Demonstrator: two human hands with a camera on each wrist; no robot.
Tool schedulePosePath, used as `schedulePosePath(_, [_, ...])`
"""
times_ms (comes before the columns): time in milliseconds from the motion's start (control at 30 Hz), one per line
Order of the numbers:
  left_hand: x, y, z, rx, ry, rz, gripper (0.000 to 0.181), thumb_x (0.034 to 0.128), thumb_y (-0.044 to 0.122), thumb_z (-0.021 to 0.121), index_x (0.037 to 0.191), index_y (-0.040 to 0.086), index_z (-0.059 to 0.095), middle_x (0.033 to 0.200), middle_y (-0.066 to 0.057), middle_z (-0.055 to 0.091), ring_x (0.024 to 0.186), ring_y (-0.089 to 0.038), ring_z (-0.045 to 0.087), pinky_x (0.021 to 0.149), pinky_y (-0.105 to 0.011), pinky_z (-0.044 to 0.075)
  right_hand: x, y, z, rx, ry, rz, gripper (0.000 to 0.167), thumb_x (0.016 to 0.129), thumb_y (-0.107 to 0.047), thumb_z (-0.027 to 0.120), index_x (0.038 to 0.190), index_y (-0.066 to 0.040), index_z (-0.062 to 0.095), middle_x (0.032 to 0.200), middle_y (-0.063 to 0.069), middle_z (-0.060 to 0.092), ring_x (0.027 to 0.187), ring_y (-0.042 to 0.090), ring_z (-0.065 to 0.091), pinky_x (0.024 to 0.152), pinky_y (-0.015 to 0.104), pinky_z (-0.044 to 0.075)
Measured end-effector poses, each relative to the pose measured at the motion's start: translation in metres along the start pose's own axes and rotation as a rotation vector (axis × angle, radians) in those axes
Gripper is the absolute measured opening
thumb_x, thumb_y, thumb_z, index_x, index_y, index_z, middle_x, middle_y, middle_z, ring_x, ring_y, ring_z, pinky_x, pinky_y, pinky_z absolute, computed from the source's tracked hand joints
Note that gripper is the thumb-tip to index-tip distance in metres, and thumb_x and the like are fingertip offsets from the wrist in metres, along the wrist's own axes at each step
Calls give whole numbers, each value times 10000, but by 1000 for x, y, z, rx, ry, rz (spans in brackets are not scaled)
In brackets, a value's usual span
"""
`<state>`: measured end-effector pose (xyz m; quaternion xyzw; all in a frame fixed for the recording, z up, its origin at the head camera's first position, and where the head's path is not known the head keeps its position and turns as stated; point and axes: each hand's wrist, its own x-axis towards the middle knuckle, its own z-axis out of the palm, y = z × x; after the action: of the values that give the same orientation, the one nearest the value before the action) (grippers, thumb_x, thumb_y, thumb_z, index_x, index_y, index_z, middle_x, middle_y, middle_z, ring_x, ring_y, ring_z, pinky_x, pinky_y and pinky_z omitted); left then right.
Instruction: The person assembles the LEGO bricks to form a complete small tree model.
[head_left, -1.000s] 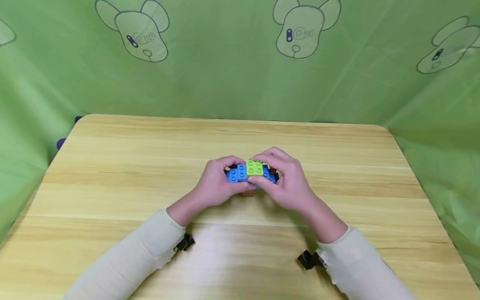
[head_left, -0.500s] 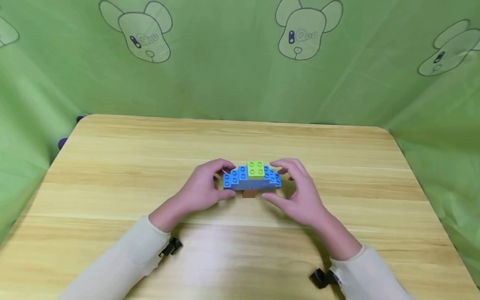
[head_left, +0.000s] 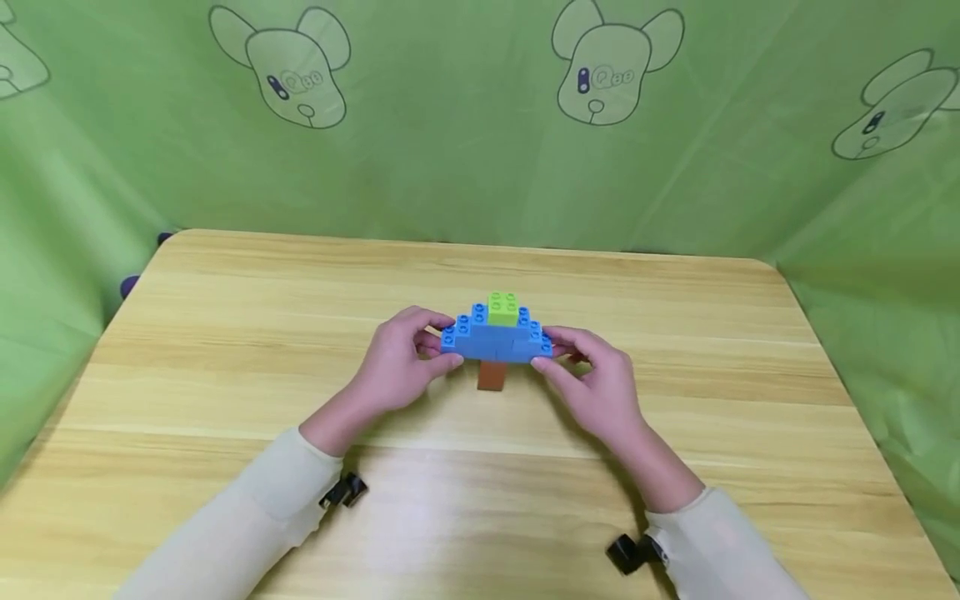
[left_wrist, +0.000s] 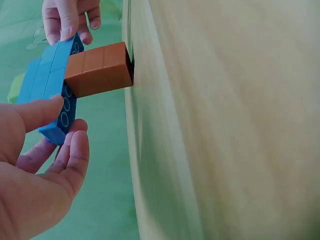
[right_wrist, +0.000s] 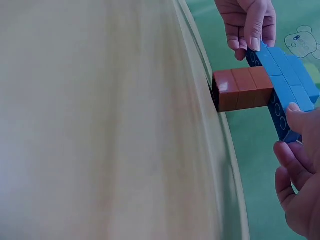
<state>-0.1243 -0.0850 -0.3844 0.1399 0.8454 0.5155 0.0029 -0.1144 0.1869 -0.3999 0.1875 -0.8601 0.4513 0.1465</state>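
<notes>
A tree-shaped toy brick model stands in the middle of the head view. Stepped blue bricks [head_left: 491, 342] form its crown, a lime green brick [head_left: 502, 309] tops it, and stacked brown bricks [right_wrist: 242, 89] make the trunk below. My left hand [head_left: 393, 362] pinches the crown's left end, thumb in front and fingers behind. At the right end, my right hand [head_left: 592, 379] holds it likewise. Both wrist views show the thumbs on the blue front face. Whether the trunk's bottom touches the table, I cannot tell.
The wooden table [head_left: 480, 483] has rounded far corners. A green curtain [head_left: 450, 167] with printed animal heads hangs behind it and along the sides. Small black devices [head_left: 626, 554] are fixed at both sleeve cuffs.
Both hands first pressed around the top, then spread apart, and now hold the crown's two ends. More of the model's front and brown trunk shows now, and its top has shifted away from me.
</notes>
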Motion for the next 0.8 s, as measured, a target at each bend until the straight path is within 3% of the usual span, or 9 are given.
schedulePosePath(100, [6, -4, 0, -11, 9, -15, 398, 844, 73, 815, 1205, -17, 673, 1064, -84, 638, 864, -190, 647, 744, -286, 554, 6, 3, 4, 9, 20, 20, 345, 836, -79, 822, 1161, -10, 726, 1028, 66, 732, 852, 161, 671, 745, 298, 561])
schedulePosePath(233, [13, -8, -2, -18, -4, -92, 356, 868, 120, 800, 1191, 9, 700, 1026, -83, 669, 859, -196, 643, 737, -299, 547, 13, 9, 12, 52, 12, 100, 288, 852, -87, 808, 1118, 5, 747, 1005, 97, 740, 847, 187, 693, 734, 224, 551])
schedulePosePath(433, [22, -16, -5, 3, -31, -229, 310, 889, 167, 783, 1161, 32, 722, 933, -78, 640, 771, -213, 584, 661, -324, 513, 25, 15, 22, 8, -68, 212, 280, 889, -186, 786, 1118, -28, 760, 1009, 105, 740, 904, 200, 703, 749, 325, 572])
schedulePosePath(800, [31, -30, -6, 39, -83, -319, 339, 907, 192, 767, 1188, 12, 714, 996, -89, 663, 870, -226, 606, 739, -345, 521, 29, 20, 34, -72, -126, 255, 276, 914, -208, 761, 1112, -15, 758, 930, 87, 741, 796, 187, 676, 694, 363, 560])
